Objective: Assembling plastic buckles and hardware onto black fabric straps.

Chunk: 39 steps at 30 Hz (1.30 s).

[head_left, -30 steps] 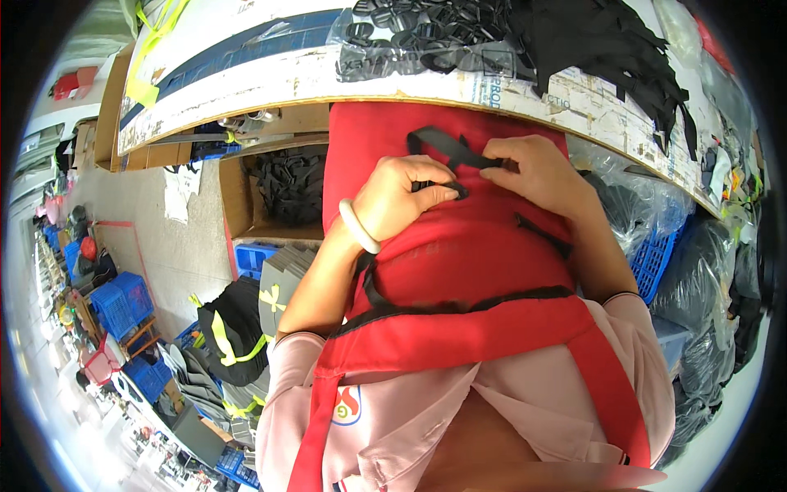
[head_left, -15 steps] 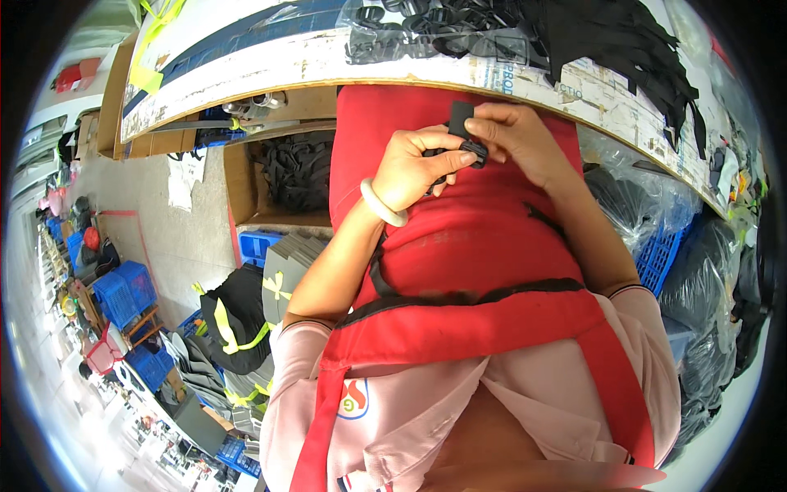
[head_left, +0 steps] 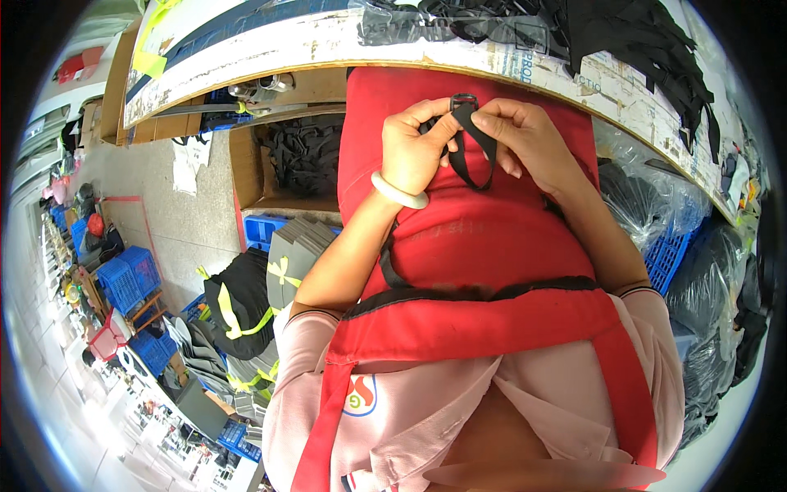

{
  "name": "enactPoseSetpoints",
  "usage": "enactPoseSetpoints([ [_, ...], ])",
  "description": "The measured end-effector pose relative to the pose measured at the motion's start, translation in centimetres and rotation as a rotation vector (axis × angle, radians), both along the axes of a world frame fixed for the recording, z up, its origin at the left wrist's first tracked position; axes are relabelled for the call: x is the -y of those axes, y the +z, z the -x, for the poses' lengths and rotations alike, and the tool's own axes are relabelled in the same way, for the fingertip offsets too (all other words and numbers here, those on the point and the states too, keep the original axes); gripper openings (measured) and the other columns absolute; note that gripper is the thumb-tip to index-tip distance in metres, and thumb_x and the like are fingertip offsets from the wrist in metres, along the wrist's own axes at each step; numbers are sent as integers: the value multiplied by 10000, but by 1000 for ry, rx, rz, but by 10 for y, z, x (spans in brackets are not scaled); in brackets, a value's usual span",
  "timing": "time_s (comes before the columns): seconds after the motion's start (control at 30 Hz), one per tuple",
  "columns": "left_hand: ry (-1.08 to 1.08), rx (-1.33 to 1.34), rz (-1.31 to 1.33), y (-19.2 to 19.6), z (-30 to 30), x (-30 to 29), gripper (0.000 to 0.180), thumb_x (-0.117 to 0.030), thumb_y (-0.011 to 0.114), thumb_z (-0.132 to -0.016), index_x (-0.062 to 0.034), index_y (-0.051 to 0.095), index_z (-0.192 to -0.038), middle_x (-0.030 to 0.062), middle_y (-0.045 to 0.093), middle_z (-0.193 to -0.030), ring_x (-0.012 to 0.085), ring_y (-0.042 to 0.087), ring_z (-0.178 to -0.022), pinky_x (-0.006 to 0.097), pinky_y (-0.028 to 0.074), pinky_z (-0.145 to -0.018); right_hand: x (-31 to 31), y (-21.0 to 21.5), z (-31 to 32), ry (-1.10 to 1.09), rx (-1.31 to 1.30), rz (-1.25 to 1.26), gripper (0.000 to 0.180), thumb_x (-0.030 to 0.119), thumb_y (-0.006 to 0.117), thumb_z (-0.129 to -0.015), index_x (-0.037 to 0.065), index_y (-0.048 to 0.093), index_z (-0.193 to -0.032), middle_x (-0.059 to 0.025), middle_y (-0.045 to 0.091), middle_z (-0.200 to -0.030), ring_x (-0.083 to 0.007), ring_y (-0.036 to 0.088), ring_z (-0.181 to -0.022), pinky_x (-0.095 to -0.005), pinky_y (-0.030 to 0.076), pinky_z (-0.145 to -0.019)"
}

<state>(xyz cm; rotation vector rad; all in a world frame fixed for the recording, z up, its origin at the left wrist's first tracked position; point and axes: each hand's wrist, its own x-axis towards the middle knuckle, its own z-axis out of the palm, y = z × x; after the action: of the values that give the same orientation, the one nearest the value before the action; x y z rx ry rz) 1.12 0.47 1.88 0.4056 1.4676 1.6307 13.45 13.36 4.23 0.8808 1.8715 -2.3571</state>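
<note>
Over the red apron on my lap, my left hand (head_left: 416, 148) is closed, pinching a small black plastic buckle (head_left: 464, 99) and webbing at thumb and forefinger. A black webbing strap (head_left: 474, 170) passes at the buckle and hangs below it in a loop. My right hand (head_left: 525, 141) grips the strap just beside the buckle, between thumb and index finger, its other fingers curled. Part of the webbing is hidden behind my left fingers. On the table ahead lie black plastic buckles in a clear bag (head_left: 455, 31) and a heap of black straps (head_left: 635, 49).
The worn white table edge (head_left: 393, 53) runs just beyond my hands. Left of my lap, a cardboard box (head_left: 246, 168) holds black straps. Grey stacked pieces (head_left: 299, 246) and a black bundle with yellow ties (head_left: 238, 303) stand nearby. A blue crate (head_left: 668, 254) is at right.
The flat black strap end that stood up between my hands is gone from there; the strap now forms a hanging loop, with the buckle upright above it. My right hand has shifted slightly.
</note>
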Motion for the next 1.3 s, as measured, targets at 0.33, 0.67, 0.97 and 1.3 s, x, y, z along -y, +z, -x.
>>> enactPoseSetpoints([
  [0.33,-11,-625,-37,-11,3,2,165,-3,700,-793,4,693,-958,70,620,-742,137,587,-608,249,463,-516,2,-10,-1,-157,-52,271,244,291,603,-925,51,643,-940,25,558,-671,-39,479,-472,-189,328,-387],
  [0.67,-83,-585,-62,-11,7,12,188,-8,698,-801,3,683,-988,69,638,-778,141,589,-609,243,459,-509,0,-25,3,-145,-109,260,244,259,629,-913,49,608,-1034,4,586,-785,-65,560,-622,-195,476,-544],
  [0.97,-31,385,-50,-14,13,9,184,-89,637,-888,56,648,-1001,95,649,-770,120,572,-522,217,409,-394,22,-16,5,-238,-467,-362,163,148,636,-897,26,611,-1002,-26,588,-887,-69,575,-684,-181,459,-561],
  [1.3,69,48,-44,-13,3,7,170,-64,674,-859,25,680,-1003,75,649,-708,99,556,-503,206,416,-404,11,-10,3,-126,-44,-99,160,115,656,-880,15,549,-944,-39,592,-764,-82,576,-569,-211,494,-494],
])
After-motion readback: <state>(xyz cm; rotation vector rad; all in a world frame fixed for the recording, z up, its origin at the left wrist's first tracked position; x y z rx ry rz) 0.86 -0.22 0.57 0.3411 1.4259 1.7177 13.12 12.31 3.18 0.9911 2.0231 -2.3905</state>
